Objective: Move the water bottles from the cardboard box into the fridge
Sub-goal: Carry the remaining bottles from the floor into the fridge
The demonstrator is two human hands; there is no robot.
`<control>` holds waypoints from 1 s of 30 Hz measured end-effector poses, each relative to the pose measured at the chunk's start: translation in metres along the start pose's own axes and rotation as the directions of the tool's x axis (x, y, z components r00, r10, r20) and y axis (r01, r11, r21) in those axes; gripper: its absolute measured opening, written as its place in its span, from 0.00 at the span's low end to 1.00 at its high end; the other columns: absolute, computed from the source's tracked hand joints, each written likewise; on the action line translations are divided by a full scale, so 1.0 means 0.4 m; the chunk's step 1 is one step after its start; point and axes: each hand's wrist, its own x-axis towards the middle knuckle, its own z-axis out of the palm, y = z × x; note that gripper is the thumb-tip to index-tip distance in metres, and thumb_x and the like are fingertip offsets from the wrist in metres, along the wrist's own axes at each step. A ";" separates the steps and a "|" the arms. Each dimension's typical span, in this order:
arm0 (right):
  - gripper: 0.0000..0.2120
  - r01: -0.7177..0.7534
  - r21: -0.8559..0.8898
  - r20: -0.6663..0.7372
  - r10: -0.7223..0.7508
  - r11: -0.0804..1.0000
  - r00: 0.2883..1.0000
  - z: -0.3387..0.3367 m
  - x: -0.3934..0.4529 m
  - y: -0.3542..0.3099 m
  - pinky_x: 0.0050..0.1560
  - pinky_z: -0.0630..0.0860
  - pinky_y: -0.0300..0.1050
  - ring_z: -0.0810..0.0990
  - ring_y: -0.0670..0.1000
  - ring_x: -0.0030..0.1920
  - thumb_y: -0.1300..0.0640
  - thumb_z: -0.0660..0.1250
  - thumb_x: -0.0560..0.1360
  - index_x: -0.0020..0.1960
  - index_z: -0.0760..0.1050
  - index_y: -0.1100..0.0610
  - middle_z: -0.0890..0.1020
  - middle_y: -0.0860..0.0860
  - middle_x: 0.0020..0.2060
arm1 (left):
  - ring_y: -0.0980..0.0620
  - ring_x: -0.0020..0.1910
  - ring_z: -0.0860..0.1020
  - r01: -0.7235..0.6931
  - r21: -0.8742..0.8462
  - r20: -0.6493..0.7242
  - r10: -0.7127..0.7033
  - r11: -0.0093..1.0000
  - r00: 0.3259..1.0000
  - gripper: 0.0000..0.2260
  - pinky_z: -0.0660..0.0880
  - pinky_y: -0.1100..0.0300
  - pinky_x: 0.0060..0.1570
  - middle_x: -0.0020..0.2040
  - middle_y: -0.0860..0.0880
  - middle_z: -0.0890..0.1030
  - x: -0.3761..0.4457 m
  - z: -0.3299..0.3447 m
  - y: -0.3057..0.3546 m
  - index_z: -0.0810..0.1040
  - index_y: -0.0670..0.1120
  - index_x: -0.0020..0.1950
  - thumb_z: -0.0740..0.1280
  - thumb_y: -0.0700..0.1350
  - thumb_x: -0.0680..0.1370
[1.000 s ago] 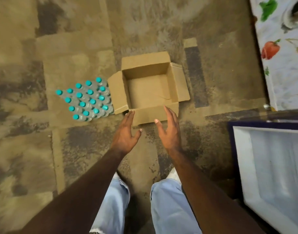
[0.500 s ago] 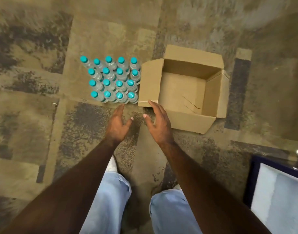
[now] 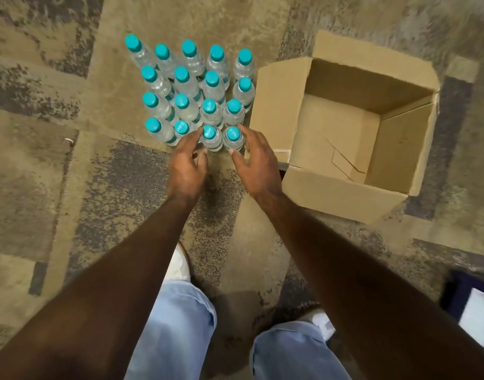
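Several clear water bottles (image 3: 192, 90) with teal caps stand upright in a cluster on the floor, left of an open cardboard box (image 3: 342, 192) that holds nothing. My left hand (image 3: 186, 161) reaches to the nearest row, its fingertips beside the front bottle (image 3: 211, 138). My right hand (image 3: 255, 160) spreads its fingers around the neighbouring front bottle (image 3: 233, 137), touching its side. Neither hand has closed round a bottle.
The floor is a patchy brown and grey carpet (image 3: 57, 187). A corner of the white fridge interior with a dark frame (image 3: 476, 314) shows at the lower right. My legs in light jeans (image 3: 177, 330) and white shoes stand below the hands.
Both hands moved left, from the box's front edge to the nearest bottles. The view shifted, so the bottles and box appear larger and closer.
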 end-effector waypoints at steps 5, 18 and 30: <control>0.26 -0.025 -0.078 -0.048 0.021 0.997 0.999 0.044 0.044 0.006 0.58 0.79 0.51 0.76 0.48 0.61 0.55 0.72 0.76 0.72 0.70 0.52 0.75 0.49 0.63 | 0.50 0.60 0.79 -0.020 0.051 -0.039 0.022 0.998 0.999 0.23 0.79 0.49 0.60 0.65 0.49 0.76 0.033 0.025 0.004 0.73 0.50 0.73 0.68 0.37 0.79; 0.18 -0.021 -0.166 0.014 0.024 0.986 1.000 0.034 0.045 -0.002 0.50 0.80 0.48 0.77 0.48 0.51 0.59 0.76 0.72 0.60 0.77 0.52 0.77 0.50 0.55 | 0.48 0.48 0.80 -0.051 0.288 0.008 0.051 0.956 0.999 0.17 0.79 0.51 0.52 0.57 0.50 0.76 0.044 0.007 0.029 0.79 0.48 0.64 0.75 0.43 0.75; 0.16 -0.122 0.335 -0.049 0.147 0.934 0.988 -0.105 -0.098 -0.057 0.63 0.77 0.52 0.79 0.48 0.61 0.60 0.78 0.69 0.55 0.80 0.53 0.82 0.49 0.60 | 0.56 0.65 0.79 -0.074 -0.120 0.365 0.114 0.990 0.924 0.15 0.77 0.44 0.65 0.63 0.53 0.82 -0.038 -0.134 0.114 0.78 0.51 0.59 0.76 0.50 0.74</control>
